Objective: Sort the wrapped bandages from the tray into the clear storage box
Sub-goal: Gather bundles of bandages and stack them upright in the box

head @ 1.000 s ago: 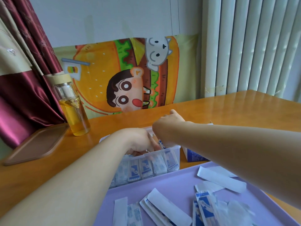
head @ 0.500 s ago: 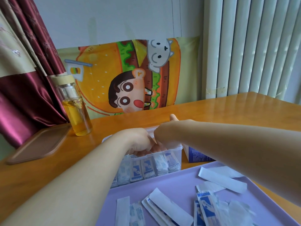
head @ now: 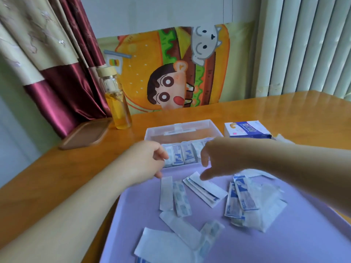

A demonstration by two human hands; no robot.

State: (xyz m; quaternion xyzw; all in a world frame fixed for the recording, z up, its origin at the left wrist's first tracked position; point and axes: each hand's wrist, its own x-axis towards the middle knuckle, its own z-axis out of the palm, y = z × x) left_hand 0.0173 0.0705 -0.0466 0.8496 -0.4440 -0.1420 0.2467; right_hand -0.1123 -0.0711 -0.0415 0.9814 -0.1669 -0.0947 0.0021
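A lilac tray [head: 303, 234] fills the near part of the table and holds several wrapped bandages [head: 206, 189], white and blue-printed, scattered across it. Behind it stands the clear storage box [head: 182, 128] with a row of wrapped bandages [head: 182, 155] upright along its near wall. My left hand [head: 146, 161] hovers at the tray's far left corner, fingers loosely curled and holding nothing. My right hand [head: 214, 160] hangs over the tray's far edge, fingers pointing down and relaxed, its thumb just above a white wrapper. It holds nothing.
A blue and white bandage carton [head: 247, 129] lies right of the box. A glass bottle of yellow liquid [head: 116, 105] and a brown wooden tray [head: 85, 133] stand at the back left by a dark red curtain. A cartoon cushion leans against the wall.
Both hands have come out of the storage box and back toward me, now over the tray's far edge. The view has tilted down, showing more of the tray.
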